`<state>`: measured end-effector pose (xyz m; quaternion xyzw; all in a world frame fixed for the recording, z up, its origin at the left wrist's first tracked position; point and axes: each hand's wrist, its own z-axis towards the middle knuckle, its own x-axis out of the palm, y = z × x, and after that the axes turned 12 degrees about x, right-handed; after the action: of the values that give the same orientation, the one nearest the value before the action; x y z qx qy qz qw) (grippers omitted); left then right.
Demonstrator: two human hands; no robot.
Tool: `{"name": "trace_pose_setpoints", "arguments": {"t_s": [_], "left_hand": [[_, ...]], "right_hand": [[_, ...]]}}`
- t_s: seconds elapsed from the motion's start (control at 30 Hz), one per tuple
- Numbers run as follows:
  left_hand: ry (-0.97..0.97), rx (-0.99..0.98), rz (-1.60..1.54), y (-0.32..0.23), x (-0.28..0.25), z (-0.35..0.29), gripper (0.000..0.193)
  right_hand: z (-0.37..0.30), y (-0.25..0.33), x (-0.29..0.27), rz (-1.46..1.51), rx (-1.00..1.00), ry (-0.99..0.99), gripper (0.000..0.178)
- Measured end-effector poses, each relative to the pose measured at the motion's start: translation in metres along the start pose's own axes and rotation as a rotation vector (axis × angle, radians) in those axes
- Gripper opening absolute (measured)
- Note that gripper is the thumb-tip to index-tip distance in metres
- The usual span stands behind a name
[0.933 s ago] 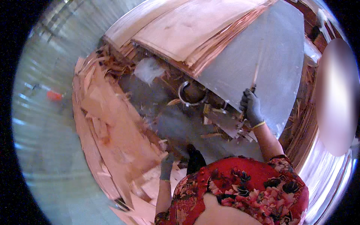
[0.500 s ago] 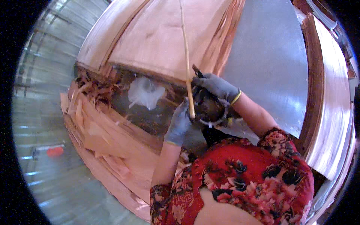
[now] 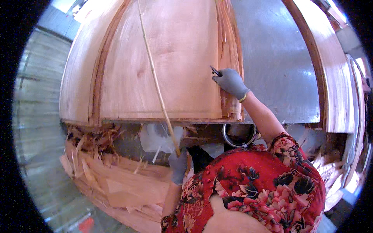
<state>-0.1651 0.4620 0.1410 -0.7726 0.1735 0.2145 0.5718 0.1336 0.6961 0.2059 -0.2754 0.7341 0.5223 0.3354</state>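
Observation:
My left hand (image 3: 179, 169), in a grey glove, is closed on the near end of a long thin wooden stick (image 3: 156, 83). From there the stick slants away to the far left over a broad pale veneer sheet (image 3: 182, 50). My right hand (image 3: 232, 82), also gloved in grey, is closed round a small dark hand tool (image 3: 215, 71) whose tip pokes out to the left. This hand is over the stack's right edge, where reddish-brown veneer strips (image 3: 228, 42) run lengthwise. Its fingers are partly hidden by the back of the glove.
Right of the strips lies a smooth grey-blue surface (image 3: 272, 58), then another veneer stack (image 3: 336, 77). Below the front edge are a white plastic bag (image 3: 153, 136), torn veneer scraps (image 3: 91, 141) and stacked veneer pieces (image 3: 132, 190). A metal ring (image 3: 226, 136) is close to my body.
My hands have moved apart: the left went down and toward me with the stick, the right went up and rightward over the stack's edge. The view has shifted too.

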Motion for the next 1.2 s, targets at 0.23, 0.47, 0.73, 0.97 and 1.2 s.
{"name": "trace_pose_setpoints", "arguments": {"t_s": [0.23, 0.47, 0.73, 0.97, 1.2], "left_hand": [[0.188, 0.334, 0.27, 0.013, -0.077, 0.089, 0.031], [0.457, 1.073, 0.56, 0.041, -0.047, 0.143, 0.026], [0.563, 0.086, -0.34, -0.035, -0.087, 0.162, 0.058], [0.868, -0.194, -1.039, -0.069, -0.136, 0.165, 0.077], [0.773, -0.088, -0.854, -0.116, -0.147, 0.162, 0.078]], "right_hand": [[-0.006, 0.114, 0.01, 0.637, 0.206, 0.29, 0.027], [0.076, 0.289, 0.148, 0.467, -0.25, 0.337, 0.033], [0.089, 0.355, 0.214, 0.234, -0.189, 0.631, 0.026], [0.044, 0.328, 0.123, 0.606, -0.356, 0.238, 0.021], [0.029, 0.298, -0.006, 1.441, -0.288, -0.273, 0.024]]}}
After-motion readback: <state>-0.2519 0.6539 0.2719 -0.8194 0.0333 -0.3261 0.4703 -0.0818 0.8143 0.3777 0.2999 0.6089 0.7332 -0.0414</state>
